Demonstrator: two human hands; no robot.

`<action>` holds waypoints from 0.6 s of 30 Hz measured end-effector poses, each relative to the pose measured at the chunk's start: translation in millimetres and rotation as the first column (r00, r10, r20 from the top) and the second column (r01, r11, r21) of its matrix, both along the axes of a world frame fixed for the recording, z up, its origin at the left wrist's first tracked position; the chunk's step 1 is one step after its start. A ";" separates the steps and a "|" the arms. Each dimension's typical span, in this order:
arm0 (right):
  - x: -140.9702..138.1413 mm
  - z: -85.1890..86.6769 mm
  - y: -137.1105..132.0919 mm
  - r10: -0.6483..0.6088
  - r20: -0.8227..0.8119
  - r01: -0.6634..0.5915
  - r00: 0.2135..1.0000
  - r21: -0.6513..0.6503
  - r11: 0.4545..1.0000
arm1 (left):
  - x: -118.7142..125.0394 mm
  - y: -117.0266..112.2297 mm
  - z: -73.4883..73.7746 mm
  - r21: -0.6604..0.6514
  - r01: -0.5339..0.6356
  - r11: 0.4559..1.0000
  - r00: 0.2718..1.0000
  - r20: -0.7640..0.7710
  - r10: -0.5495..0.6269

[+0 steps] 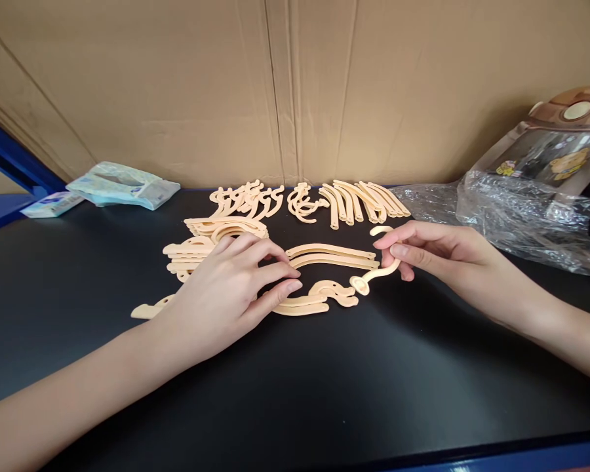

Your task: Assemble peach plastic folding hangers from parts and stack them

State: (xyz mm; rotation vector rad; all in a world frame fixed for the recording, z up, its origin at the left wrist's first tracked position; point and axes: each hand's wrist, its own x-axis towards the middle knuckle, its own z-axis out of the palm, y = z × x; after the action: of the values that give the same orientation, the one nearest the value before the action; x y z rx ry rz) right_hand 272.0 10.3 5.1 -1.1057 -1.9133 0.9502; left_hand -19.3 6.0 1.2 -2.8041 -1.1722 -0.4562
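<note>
In my right hand (437, 255) is a cream plastic hook (389, 270), pinched between thumb and fingers. One end is a round disc (359, 284); the other curls out above my fingertips. My left hand (246, 275) hovers palm down over the parts, its fingers bent and a little apart, with nothing visible in them. Its fingertips are close to two long curved strips (332, 254) and a shorter pair of curved strips (302, 307). Beside these lies a small S-shaped pair (333, 292). Stacked flat pieces (187, 252) are partly hidden behind my left hand.
At the back lie a pile of hooks (248, 200), a small curved cluster (302, 202) and a row of curved tubes (358, 202). A tissue pack (122, 185) is at left. Clear plastic wrap (516, 210) and a drink bottle (565, 147) stand right, before a cardboard wall (201, 92).
</note>
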 end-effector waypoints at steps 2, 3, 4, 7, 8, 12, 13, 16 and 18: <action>0.6 -0.1 0.3 -0.018 -0.020 0.018 1.000 -0.007 1.000 | -0.3 -0.8 -1.0 0.011 -0.003 1.000 1.000 -0.003 0.003; 0.9 -0.3 0.4 -0.025 -0.027 0.025 0.999 -0.010 1.000 | -0.4 -1.2 -1.5 0.021 -0.004 1.000 1.000 -0.007 0.004; 1.1 -0.6 0.7 -0.030 -0.028 0.030 0.999 -0.014 0.999 | -0.4 -1.5 -2.0 0.033 -0.006 0.999 1.000 -0.007 0.006; 1.4 -2.2 1.7 -0.032 -0.027 0.032 0.999 -0.025 0.999 | 0.1 -2.4 -2.3 0.045 -0.027 0.999 1.000 0.007 0.027; 1.5 -2.7 2.0 -0.033 -0.032 0.032 0.999 -0.031 0.999 | 0.3 -2.7 -2.1 0.040 -0.035 0.999 0.999 0.013 0.034; 1.8 -3.6 2.2 -0.028 -0.069 0.023 0.997 -0.078 0.997 | 1.3 -3.6 0.2 0.008 -0.053 0.999 0.998 -0.013 0.053; 1.7 -3.4 2.1 -0.029 -0.083 0.021 0.996 -0.093 0.995 | 1.4 -3.9 0.8 0.006 -0.057 0.998 0.998 -0.023 0.057; 0.3 -2.5 1.6 -0.030 -0.140 0.009 0.990 -0.145 0.989 | 1.8 -5.3 1.4 0.005 -0.056 0.998 0.998 -0.038 0.056; -1.0 -1.9 1.1 -0.035 -0.175 0.004 0.984 -0.176 0.984 | 2.2 -7.0 1.3 -0.007 -0.053 0.999 0.997 -0.051 0.053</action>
State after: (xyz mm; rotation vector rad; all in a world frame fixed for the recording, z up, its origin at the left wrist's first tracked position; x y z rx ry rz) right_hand 271.0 11.5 3.1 -1.0978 -1.6975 1.1835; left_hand -17.1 -1.0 2.5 -2.7662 -1.2372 -0.3753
